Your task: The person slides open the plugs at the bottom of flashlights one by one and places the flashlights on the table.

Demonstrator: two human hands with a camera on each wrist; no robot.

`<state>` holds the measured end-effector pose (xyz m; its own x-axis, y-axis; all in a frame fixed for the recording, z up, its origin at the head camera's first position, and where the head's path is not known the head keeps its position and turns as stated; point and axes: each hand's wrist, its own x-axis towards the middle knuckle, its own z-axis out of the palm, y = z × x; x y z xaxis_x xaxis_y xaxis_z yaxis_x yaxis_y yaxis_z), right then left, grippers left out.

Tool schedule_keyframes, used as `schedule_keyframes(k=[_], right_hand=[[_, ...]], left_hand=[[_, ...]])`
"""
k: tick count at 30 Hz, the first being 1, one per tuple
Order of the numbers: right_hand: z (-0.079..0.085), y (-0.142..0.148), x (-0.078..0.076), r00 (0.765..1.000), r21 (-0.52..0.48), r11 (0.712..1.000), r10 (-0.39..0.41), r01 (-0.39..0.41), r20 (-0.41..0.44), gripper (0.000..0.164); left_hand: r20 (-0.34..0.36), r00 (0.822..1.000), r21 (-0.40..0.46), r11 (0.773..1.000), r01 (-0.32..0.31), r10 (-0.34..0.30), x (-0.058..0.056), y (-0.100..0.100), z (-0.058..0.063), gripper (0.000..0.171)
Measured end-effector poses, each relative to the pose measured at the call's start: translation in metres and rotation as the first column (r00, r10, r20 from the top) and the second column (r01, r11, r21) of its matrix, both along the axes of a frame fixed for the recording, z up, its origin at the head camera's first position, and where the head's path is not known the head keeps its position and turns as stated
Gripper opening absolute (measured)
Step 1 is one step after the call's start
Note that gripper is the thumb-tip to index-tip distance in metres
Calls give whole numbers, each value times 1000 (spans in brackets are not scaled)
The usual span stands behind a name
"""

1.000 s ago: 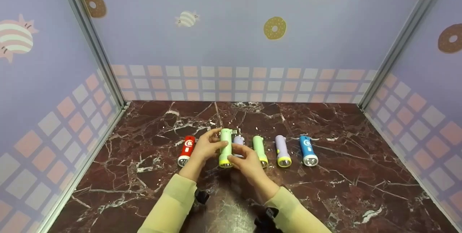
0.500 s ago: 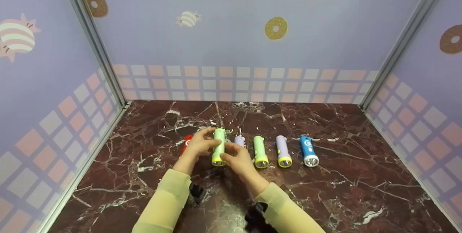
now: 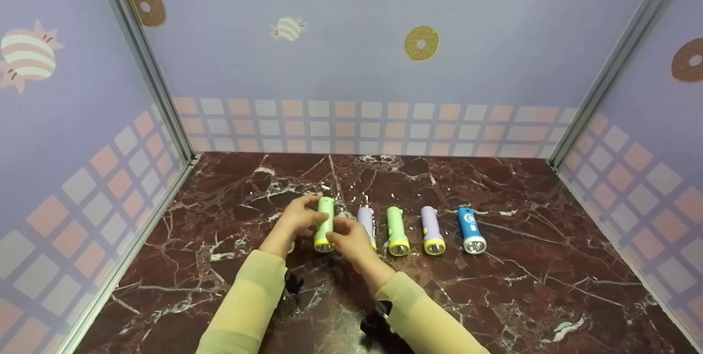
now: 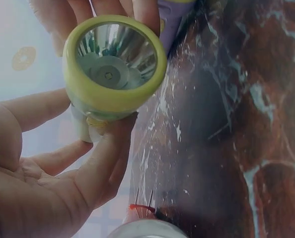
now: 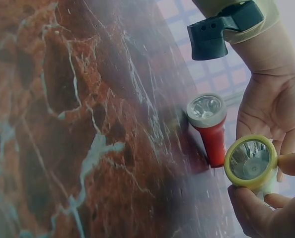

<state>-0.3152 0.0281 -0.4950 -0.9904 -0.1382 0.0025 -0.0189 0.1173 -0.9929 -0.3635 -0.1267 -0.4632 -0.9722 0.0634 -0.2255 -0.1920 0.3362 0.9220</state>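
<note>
Between both hands is a light green flashlight (image 3: 325,222) with a yellow rim, its lens toward me. My left hand (image 3: 296,219) grips its barrel from the left, thumb in front. From the right, my right hand (image 3: 354,241) pinches it near the lens end. The left wrist view looks straight into the reflector of this flashlight (image 4: 115,101), with the left hand (image 4: 53,173) below it. A red flashlight (image 5: 213,136) with a white rim lies beside the left hand in the right wrist view; the left hand mostly hides it in the head view.
Right of my right hand lies a purple flashlight (image 3: 365,217), partly covered. Farther right, another green flashlight (image 3: 395,228), another purple flashlight (image 3: 431,225) and a blue flashlight (image 3: 468,225) lie in a row on the dark marbled table (image 3: 522,288). Patterned panels (image 3: 351,68) enclose the table.
Both hands have moved left with the green flashlight, away from the purple one. The red flashlight has become mostly hidden behind the left hand. The other flashlights lie still.
</note>
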Motion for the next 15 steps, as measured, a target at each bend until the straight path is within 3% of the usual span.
schedule_keyframes(k=[15], right_hand=[[-11, -12, -11, 999, 39, 999, -28, 28, 21, 47]], left_hand=[[36, 999, -94, 996, -7, 10, -7, -1, -7, 64]])
